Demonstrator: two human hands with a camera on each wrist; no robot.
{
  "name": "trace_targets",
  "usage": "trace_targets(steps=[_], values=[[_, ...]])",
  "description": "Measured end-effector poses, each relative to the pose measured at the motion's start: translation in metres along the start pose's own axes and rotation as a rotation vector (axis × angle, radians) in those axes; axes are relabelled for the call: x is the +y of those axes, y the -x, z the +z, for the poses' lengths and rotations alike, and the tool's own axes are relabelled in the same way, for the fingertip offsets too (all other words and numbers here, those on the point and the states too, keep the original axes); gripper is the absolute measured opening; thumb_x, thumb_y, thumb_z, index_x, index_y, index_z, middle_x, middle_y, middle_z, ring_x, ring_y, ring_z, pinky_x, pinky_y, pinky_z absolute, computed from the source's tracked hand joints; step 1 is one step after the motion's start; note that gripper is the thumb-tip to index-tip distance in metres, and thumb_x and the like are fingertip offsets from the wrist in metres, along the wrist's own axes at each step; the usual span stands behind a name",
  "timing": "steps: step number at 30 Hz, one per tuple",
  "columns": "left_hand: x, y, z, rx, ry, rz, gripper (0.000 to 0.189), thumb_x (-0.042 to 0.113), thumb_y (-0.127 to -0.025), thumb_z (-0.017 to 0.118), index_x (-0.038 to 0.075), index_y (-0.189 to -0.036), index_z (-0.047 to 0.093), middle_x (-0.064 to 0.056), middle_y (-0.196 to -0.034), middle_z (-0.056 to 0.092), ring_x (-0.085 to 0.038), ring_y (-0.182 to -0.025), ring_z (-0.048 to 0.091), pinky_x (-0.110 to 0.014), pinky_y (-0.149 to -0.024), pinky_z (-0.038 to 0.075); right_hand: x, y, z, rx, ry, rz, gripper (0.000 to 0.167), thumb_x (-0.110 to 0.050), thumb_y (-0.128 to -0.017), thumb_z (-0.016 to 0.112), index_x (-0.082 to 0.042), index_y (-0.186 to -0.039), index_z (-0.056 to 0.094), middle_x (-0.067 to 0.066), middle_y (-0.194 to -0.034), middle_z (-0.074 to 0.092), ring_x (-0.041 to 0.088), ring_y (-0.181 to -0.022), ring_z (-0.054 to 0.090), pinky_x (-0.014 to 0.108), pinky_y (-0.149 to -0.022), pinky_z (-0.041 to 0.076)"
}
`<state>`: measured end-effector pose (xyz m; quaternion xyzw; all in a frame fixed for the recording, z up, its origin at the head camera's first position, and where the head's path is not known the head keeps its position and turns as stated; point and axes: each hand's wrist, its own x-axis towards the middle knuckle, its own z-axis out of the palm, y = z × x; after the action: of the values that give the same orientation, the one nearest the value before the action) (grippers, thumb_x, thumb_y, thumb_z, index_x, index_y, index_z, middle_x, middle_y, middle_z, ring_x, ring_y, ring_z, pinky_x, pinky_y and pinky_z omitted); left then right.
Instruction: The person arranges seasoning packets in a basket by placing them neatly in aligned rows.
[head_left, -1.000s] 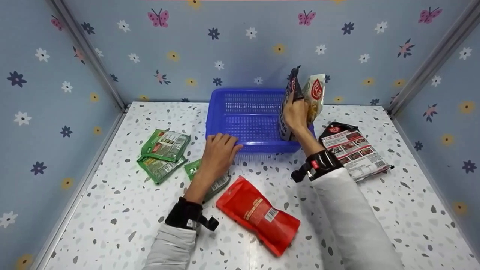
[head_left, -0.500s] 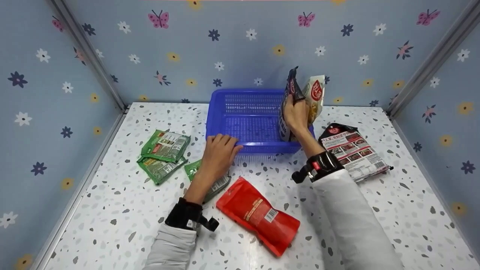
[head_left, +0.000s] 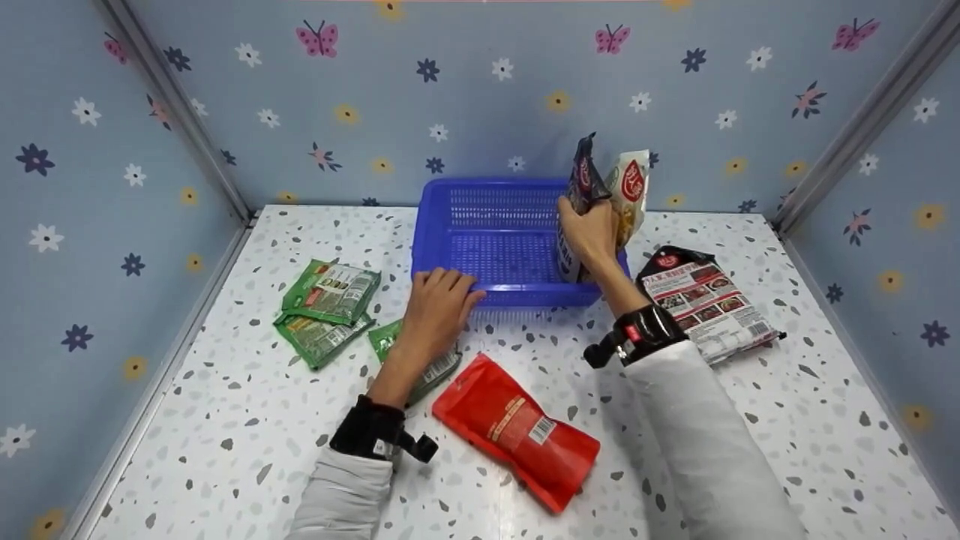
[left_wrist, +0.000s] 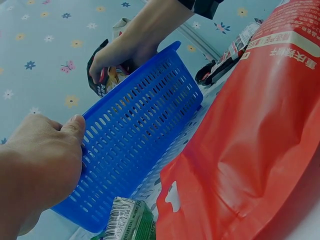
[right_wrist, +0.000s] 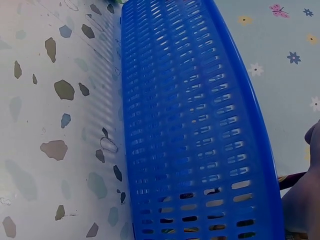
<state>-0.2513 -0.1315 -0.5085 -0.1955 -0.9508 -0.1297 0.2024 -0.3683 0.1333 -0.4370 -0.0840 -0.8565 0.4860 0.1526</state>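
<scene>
A blue plastic basket (head_left: 525, 294) stands against the back wall. My left hand (head_left: 441, 311) grips its front rim near the left corner, thumb and fingers over the edge. Inside, at the right end, two food bags stand upright: a black-topped bag (head_left: 582, 174) and, to its right, a white bag (head_left: 632, 184) with a red logo. My right hand (head_left: 592, 232) holds the black-topped bag, thumb on its left face and fingers between the two bags. In the left wrist view, the right hand (left_wrist: 120, 55) reaches over the rim. The right wrist view mostly shows the basket's slotted wall (right_wrist: 185, 100).
A red pouch (head_left: 517, 435) lies in front of the basket. Two overlapping green packets (head_left: 330, 292) lie on the left, and another green packet (head_left: 439, 370) is partly under my left forearm. A black-and-white bag (head_left: 712, 304) lies to the basket's right.
My right thumb has shifted to the left and lower on the black-topped bag, and the hand sits slightly more open around it. The left hand and basket have stayed put.
</scene>
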Motion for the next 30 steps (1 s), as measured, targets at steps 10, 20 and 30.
trace_targets(steps=[10,20,30], values=[[0.0,0.0,0.0,-0.015,0.026,-0.014,0.045,0.045,-0.12,0.049,0.011,-0.138,0.072,-0.013,-0.129,0.077,-0.035,-0.12,0.068,-0.054,-0.107,0.049,0.003,0.005,-0.005,-0.034,-0.07,-0.077,0.06,-0.049,-0.102,0.077,-0.001,-0.137,0.069,0.02,-0.127,0.077,0.031,-0.115,0.072,0.051,-0.107,0.057],[0.001,-0.001,0.0,-0.01,0.014,-0.008,0.042,0.044,-0.12,0.052,0.011,-0.138,0.072,-0.013,-0.128,0.078,-0.036,-0.121,0.068,-0.055,-0.107,0.049,0.002,0.029,-0.02,-0.047,-0.075,-0.087,0.085,-0.055,-0.103,0.074,-0.004,-0.165,0.045,0.023,-0.161,0.061,0.039,-0.154,0.058,0.054,-0.133,0.044],[-0.001,-0.001,0.001,0.011,0.013,0.005,0.044,0.045,-0.12,0.051,0.011,-0.136,0.072,-0.013,-0.127,0.078,-0.036,-0.119,0.069,-0.054,-0.105,0.05,0.003,0.068,-0.04,-0.087,-0.218,-0.152,0.088,-0.042,-0.106,0.077,-0.006,-0.174,0.036,0.019,-0.177,0.049,0.032,-0.167,0.048,0.042,-0.139,0.038]])
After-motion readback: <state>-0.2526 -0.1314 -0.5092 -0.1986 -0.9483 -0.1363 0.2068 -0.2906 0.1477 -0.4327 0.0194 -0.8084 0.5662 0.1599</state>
